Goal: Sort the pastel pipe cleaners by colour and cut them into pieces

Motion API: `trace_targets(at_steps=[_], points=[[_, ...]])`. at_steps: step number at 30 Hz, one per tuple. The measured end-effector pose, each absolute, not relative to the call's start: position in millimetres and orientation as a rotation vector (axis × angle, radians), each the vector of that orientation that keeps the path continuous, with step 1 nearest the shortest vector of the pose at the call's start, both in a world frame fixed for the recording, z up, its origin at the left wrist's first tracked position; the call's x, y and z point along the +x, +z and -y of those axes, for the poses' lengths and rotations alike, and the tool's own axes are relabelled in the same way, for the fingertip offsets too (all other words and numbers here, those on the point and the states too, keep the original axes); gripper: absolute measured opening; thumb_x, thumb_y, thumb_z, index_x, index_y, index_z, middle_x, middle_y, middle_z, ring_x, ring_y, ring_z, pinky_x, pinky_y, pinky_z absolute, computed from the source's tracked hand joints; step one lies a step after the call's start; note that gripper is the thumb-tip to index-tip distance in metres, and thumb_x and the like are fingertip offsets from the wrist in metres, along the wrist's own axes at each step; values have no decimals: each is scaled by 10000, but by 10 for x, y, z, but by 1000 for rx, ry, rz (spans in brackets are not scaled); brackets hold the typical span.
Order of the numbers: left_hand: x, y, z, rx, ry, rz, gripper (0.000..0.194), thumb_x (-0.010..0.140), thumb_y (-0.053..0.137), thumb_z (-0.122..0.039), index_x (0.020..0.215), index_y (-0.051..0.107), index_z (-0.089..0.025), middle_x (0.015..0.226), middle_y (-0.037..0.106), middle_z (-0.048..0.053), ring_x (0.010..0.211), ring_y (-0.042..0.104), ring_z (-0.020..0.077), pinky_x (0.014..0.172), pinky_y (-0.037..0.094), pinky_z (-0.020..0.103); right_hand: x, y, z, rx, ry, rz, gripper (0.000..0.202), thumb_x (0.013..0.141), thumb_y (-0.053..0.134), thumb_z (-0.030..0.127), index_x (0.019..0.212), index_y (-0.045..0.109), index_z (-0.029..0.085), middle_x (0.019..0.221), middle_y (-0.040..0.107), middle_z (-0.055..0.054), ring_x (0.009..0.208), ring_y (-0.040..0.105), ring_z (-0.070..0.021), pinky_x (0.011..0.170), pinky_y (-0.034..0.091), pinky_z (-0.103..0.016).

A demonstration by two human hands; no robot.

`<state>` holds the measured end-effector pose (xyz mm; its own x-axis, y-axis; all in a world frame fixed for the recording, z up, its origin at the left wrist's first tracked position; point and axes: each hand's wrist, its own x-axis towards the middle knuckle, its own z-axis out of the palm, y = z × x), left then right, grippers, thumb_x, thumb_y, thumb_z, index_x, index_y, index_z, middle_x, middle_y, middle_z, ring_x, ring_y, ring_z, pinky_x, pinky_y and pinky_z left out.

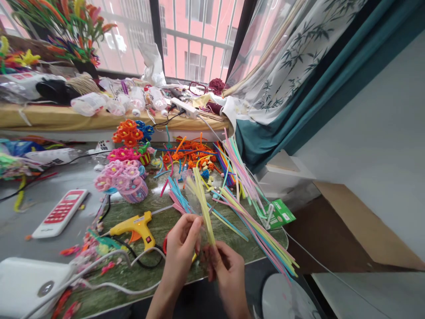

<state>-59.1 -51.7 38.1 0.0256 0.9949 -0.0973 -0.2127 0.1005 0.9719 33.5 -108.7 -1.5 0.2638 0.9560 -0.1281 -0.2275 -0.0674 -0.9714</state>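
Near the table's front edge, my right hand (226, 266) is closed round the lower ends of a bundle of pale yellow pipe cleaners (205, 208), which points up and away. Beside it, my left hand (186, 239) is pinched at a clear plastic sleeve (195, 195) that lies along the bundle's left side. Blue pipe cleaners (181, 192) and pink ones lie just behind my hands. Left of my left hand, a yellow glue gun (137, 228) rests on its side on the green tabletop.
Pipe-cleaner flowers in pots (133, 188) stand at centre left, near a white remote (60, 213). Mixed pipe cleaners (259, 230) reach over the right edge, by a green card (280, 213). A white box (31, 283) and cables lie front left. A cardboard flap (365, 226) is at right.
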Motion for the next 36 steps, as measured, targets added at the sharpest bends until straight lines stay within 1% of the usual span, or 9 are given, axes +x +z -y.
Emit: trace_targets(at_steps=[4, 7, 9, 13, 19, 26, 29, 31, 36], points=[[-634, 340, 521, 1011, 1244, -1031, 276, 827, 628, -456, 791, 637, -182, 431, 484, -71, 430, 485, 119, 516, 427, 231, 330, -51, 1074, -1239, 1167, 769, 393, 842, 631, 527, 741, 703, 154, 493, 509, 28, 373, 369, -76, 348, 327, -178], [-651, 350, 528, 1045, 1304, -999, 276, 799, 651, -441, 683, 655, -191, 413, 488, -27, 743, 656, 233, 731, 508, 306, 319, -34, 1062, -1259, 1136, 759, 395, 828, 644, 532, 708, 694, 159, 483, 506, 29, 373, 366, -75, 342, 323, -172], [-648, 364, 528, 1049, 1310, -975, 272, 790, 662, -419, 640, 664, -193, 423, 510, 0, 924, 658, 280, 790, 511, 326, 315, -10, 1056, -1256, 1155, 760, 409, 812, 654, 545, 685, 689, 157, 489, 512, 27, 369, 357, -69, 341, 314, -172], [-648, 365, 506, 1021, 1275, -936, 259, 768, 687, -412, 643, 686, -186, 436, 530, 21, 982, 655, 324, 649, 521, 294, 322, 24, 1053, -1238, 1187, 782, 425, 801, 658, 558, 686, 693, 150, 503, 533, 20, 362, 357, -63, 338, 304, -171], [-746, 287, 476, 969, 1265, -865, 263, 778, 688, -426, 660, 718, -193, 396, 517, 22, 1169, 576, 342, 893, 490, 413, 339, -26, 1079, -1181, 1221, 723, 397, 840, 644, 518, 687, 657, 152, 519, 543, 23, 362, 341, -52, 332, 297, -155], [-770, 266, 471, 1108, 1126, -842, 265, 774, 693, -406, 694, 767, -164, 436, 589, 68, 1096, 604, 355, 651, 512, 296, 324, -52, 1089, -1159, 1259, 729, 381, 857, 635, 505, 729, 677, 149, 525, 529, 33, 361, 353, -45, 335, 284, -147], [-749, 313, 451, 1117, 1097, -938, 267, 783, 685, -398, 723, 773, -153, 682, 715, 85, 805, 659, 252, 536, 459, 229, 332, -22, 1082, -1195, 1253, 768, 401, 851, 634, 522, 740, 681, 140, 528, 528, 31, 365, 370, -46, 341, 286, -149], [-742, 341, 437, 1100, 1094, -1018, 255, 781, 692, -386, 785, 786, -149, 822, 744, 76, 581, 565, 133, 486, 412, 201, 339, -7, 1078, -1217, 1247, 787, 424, 841, 634, 542, 726, 674, 136, 517, 524, 29, 363, 383, -51, 340, 288, -154], [-748, 342, 417, 1084, 1089, -1051, 244, 767, 721, -367, 840, 796, -147, 663, 708, 28, 524, 465, 82, 476, 361, 169, 364, -8, 1051, -1225, 1265, 808, 452, 825, 639, 566, 697, 656, 133, 506, 518, 29, 345, 379, -47, 334, 271, -157]])
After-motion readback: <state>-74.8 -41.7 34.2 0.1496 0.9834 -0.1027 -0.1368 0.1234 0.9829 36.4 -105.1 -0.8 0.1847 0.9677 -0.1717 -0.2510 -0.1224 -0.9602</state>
